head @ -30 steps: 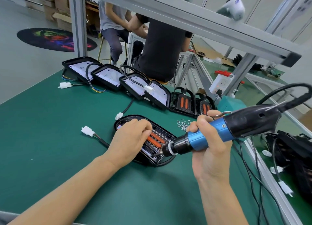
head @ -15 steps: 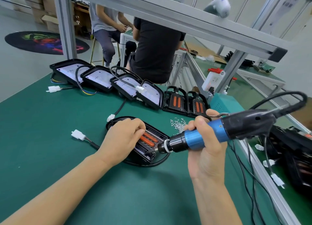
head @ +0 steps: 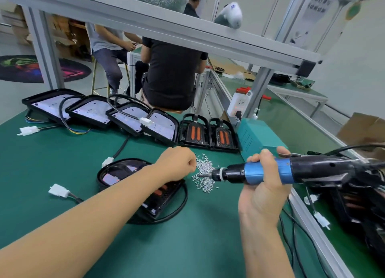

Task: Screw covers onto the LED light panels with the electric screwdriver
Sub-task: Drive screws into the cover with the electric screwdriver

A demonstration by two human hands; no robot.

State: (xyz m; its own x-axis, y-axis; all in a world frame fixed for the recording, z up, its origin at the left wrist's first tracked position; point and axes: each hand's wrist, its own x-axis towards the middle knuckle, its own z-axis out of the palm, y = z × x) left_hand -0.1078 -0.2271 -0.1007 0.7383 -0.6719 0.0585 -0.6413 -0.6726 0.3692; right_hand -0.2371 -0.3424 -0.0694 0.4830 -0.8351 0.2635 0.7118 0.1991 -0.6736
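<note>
Electric screwdriver (head: 268,171) grasped in right grip (head: 263,186), bit over screws (head: 205,173), left grip (head: 177,163) pinching there

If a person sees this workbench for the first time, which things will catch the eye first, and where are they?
First comes the blue and black electric screwdriver, gripped in the right hand at the right, its tip over a heap of small silver screws on the green mat. The left hand reaches to that heap, across a black light panel. Behind stands a leaning row of panels.
</note>
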